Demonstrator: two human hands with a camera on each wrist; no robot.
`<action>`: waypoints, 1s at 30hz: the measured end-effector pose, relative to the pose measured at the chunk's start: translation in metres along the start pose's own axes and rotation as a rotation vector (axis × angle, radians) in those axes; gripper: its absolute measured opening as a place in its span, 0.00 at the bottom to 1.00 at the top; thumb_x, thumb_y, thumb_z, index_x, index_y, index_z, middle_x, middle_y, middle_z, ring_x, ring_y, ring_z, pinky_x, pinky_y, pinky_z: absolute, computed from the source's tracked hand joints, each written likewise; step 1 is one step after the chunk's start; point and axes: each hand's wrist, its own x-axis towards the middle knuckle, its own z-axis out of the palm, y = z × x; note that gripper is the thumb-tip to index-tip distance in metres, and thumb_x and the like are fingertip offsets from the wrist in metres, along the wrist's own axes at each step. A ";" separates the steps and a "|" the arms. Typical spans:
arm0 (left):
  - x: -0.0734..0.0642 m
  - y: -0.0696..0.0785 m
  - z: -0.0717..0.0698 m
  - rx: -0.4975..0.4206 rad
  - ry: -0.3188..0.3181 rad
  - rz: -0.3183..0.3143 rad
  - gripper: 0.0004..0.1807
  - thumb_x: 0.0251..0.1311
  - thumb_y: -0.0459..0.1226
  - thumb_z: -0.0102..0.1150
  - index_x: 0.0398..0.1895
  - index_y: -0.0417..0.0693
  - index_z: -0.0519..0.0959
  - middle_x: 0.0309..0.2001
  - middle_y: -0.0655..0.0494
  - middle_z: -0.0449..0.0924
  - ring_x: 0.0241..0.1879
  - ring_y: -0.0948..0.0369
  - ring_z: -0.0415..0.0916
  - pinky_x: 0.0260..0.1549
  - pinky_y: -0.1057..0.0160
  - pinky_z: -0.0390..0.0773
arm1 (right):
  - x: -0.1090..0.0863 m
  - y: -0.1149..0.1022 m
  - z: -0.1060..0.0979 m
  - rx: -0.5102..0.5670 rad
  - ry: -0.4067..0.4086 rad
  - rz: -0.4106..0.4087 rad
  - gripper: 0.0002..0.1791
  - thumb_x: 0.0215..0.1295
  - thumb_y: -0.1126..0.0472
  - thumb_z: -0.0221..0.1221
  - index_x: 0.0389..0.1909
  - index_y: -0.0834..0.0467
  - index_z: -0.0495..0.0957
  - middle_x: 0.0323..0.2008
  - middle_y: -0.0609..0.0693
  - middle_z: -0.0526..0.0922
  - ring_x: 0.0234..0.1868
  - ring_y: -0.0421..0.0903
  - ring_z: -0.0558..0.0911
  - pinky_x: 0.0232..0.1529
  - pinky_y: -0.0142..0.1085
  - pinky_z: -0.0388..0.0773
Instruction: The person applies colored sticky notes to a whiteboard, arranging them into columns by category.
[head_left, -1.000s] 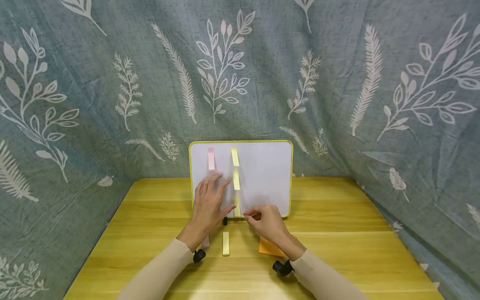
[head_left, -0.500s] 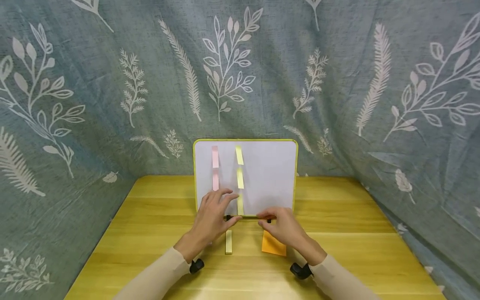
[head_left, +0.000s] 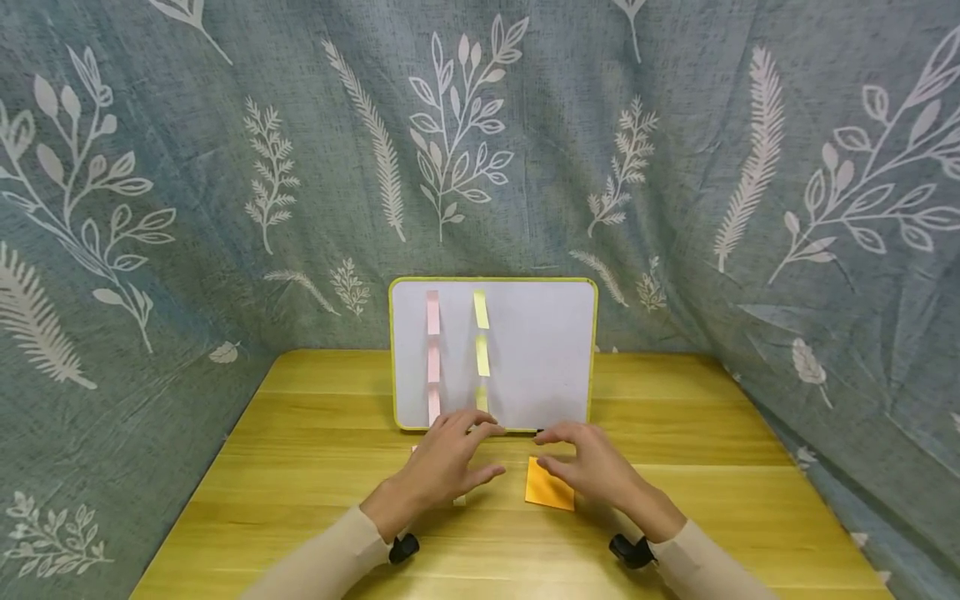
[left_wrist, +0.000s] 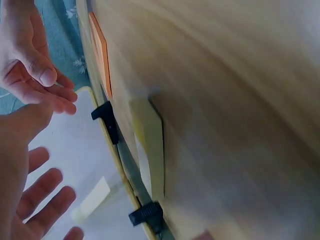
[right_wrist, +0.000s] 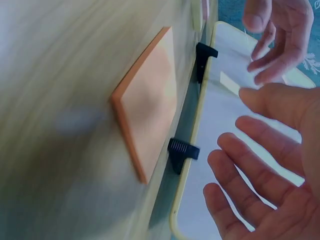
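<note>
Across the wood-grained surface (head_left: 315, 450), I see both of the person's hands in mid-air, well apart from each other. From my head view, the left hand (head_left: 448, 458) hangs in front of the lower edge of the whiteboard (head_left: 536, 350); its grip is apart, thumb and fingers spread around nothing. My left wrist view shows a pad of narrow yellow slips (left_wrist: 154, 150) lying on the surface near that hand and clear of its fingers, while the head view has it mostly hidden beneath. The right hand (head_left: 600, 467) has its grip apart too, fingers loosely bent, and holds nothing. Nearest to it lies the square orange pad (head_left: 550, 487), flat on the surface; the thumb overlaps it from above, but my right wrist view shows a gap between them. Behind the hands the board stands upright on black feet (right_wrist: 184, 152). Three pink strips (head_left: 433, 360) run down its left part, and beside them is a column of three yellow strips (head_left: 482, 357), the lowest partly covered by the left hand. Farther back hangs a grey-green curtain (head_left: 525, 233) printed with white leaves.
</note>
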 end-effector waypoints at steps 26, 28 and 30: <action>0.023 0.026 0.036 0.040 -0.416 -0.035 0.41 0.76 0.67 0.72 0.84 0.60 0.78 0.80 0.63 0.81 0.79 0.57 0.78 0.80 0.44 0.80 | -0.021 0.014 -0.010 -0.200 -0.256 -0.075 0.26 0.74 0.46 0.80 0.66 0.55 0.92 0.71 0.55 0.89 0.72 0.61 0.87 0.72 0.65 0.86; 0.024 0.028 0.036 0.041 -0.422 -0.035 0.40 0.76 0.67 0.71 0.83 0.61 0.78 0.80 0.64 0.81 0.79 0.58 0.78 0.79 0.45 0.80 | -0.021 0.014 -0.009 -0.212 -0.260 -0.094 0.26 0.73 0.46 0.81 0.65 0.55 0.92 0.70 0.54 0.89 0.71 0.60 0.87 0.71 0.62 0.87; 0.024 0.030 0.036 0.040 -0.425 -0.031 0.38 0.77 0.66 0.71 0.82 0.61 0.80 0.80 0.65 0.81 0.79 0.58 0.78 0.79 0.45 0.81 | -0.021 0.013 -0.008 -0.220 -0.265 -0.110 0.26 0.73 0.46 0.81 0.65 0.54 0.92 0.69 0.54 0.89 0.69 0.59 0.88 0.70 0.60 0.88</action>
